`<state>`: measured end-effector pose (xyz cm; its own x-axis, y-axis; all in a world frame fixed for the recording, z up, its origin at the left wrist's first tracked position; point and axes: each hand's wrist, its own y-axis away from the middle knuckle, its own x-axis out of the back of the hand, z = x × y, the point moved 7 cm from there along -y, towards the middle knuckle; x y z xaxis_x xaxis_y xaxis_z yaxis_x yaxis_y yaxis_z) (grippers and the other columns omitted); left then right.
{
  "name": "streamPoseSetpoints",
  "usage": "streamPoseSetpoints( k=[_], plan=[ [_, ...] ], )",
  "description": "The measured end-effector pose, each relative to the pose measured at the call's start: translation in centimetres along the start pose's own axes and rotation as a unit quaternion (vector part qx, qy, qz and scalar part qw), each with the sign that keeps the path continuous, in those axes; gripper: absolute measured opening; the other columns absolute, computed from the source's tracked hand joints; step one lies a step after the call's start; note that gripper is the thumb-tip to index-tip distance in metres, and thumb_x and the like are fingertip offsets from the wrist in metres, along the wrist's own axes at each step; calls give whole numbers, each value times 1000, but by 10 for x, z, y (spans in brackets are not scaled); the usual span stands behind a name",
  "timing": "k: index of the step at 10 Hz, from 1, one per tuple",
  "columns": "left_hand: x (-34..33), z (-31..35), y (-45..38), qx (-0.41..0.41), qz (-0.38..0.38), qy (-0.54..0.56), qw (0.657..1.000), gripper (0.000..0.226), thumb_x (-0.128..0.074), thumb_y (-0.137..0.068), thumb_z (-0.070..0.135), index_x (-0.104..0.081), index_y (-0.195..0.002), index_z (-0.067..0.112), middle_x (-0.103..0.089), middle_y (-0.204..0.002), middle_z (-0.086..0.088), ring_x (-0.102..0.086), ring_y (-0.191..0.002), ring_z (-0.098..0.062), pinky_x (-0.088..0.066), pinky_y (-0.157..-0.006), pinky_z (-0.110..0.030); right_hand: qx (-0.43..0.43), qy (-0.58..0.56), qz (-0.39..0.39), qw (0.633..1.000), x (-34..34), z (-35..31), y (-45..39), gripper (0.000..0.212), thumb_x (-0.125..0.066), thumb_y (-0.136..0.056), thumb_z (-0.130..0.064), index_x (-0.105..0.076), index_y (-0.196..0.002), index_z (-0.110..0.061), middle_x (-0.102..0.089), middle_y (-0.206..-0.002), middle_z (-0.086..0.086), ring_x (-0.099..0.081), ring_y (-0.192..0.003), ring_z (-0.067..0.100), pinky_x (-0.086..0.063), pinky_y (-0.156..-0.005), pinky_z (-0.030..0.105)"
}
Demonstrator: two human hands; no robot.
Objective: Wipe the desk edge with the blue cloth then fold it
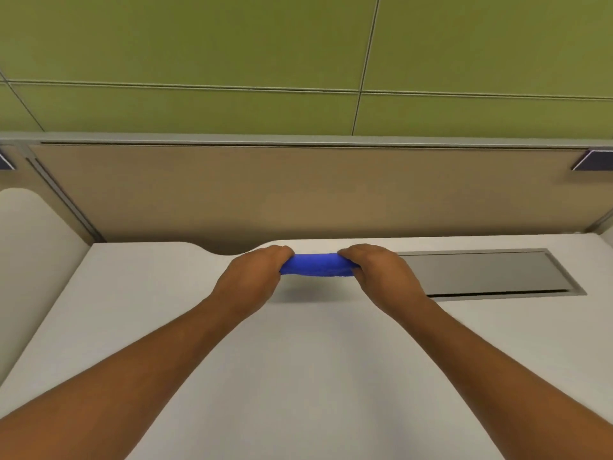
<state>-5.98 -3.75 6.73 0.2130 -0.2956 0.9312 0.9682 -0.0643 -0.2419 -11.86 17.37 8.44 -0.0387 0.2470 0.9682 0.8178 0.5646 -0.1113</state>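
Observation:
The blue cloth (316,264) is bunched into a short thick strip and stretched between my two hands, just above the white desk (298,360), close to its far edge. My left hand (257,273) grips the strip's left end with fingers curled over it. My right hand (378,270) grips the right end the same way. Both ends of the cloth are hidden inside my fists. A faint shadow lies on the desk under the cloth.
A grey recessed cable hatch (487,272) sits in the desk right of my right hand. A tan partition panel (298,190) rises behind the far edge, with a green wall (232,44) above. The far edge has a curved cutout (225,250) left of my left hand.

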Motion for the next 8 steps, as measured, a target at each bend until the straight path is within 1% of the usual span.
streamPoseSetpoints(
  k=[1,2,3,4,5,6,7,8],
  plan=[
    [-12,-8,-40,-18,53,-50,997,33,-60,-77,-7,-57,-98,18,-63,-84,1,-53,-68,-22,-34,-55,-31,0,-12,52,999,-10,24,-41,48,-55,-96,2,-65,-140,-16,-67,-138,5,-63,-122,32,-54,-96,43],
    [-49,-25,-57,-50,21,-53,997,44,-53,-82,-13,-61,-118,13,-66,-120,-7,-63,-109,-32,-48,-85,-33,0,7,7,1000,-49,42,-60,53,-49,-101,1,-54,-150,-18,-49,-158,6,-45,-146,27,-40,-117,39],
    [-101,-45,-47,-88,-129,-80,985,57,-43,-101,-1,-44,-154,19,-32,-167,-4,-25,-155,-23,-12,-127,-36,-5,20,-97,995,-105,58,-50,54,-42,-107,-14,-37,-160,-25,-22,-172,0,-19,-160,20,-23,-128,33],
    [-124,-59,-31,-79,-155,-47,984,51,-35,-111,30,-29,-161,26,-15,-172,3,-9,-159,-17,3,-123,-27,-15,-4,-100,995,-133,66,-27,55,-43,-108,-29,-31,-162,-27,-14,-173,-5,-14,-161,16,-27,-126,31],
    [-130,-56,-25,-71,-145,-44,986,52,-32,-111,38,-27,-162,27,-13,-172,4,-7,-159,-18,6,-120,-24,2,4,-48,999,-135,67,-24,52,-47,-108,-33,-41,-158,-21,-26,-170,1,-24,-159,21,-25,-127,37],
    [-129,-46,-26,-64,-137,-67,986,52,-32,-112,30,-23,-163,26,-10,-173,1,-8,-159,-22,2,-124,-30,-12,39,-59,997,-131,74,-34,49,-41,-111,-27,-37,-160,-24,-24,-171,2,-20,-160,26,-21,-130,41],
    [-118,-34,-24,-61,-140,-141,978,59,-30,-108,17,-12,-165,20,-4,-173,-9,-5,-159,-29,1,-127,-42,-36,80,-107,990,-123,74,-36,53,-32,-113,-28,-20,-164,-32,-6,-175,-1,-7,-162,25,-15,-130,39],
    [-88,-19,-17,-65,-103,-180,976,57,-26,-111,32,-13,-163,13,-10,-172,-14,-6,-159,-32,3,-127,-50,0,74,-98,992,-107,48,-27,55,-30,-113,-32,-14,-165,-30,-2,-175,3,-4,-162,27,-9,-130,42]
  ],
)
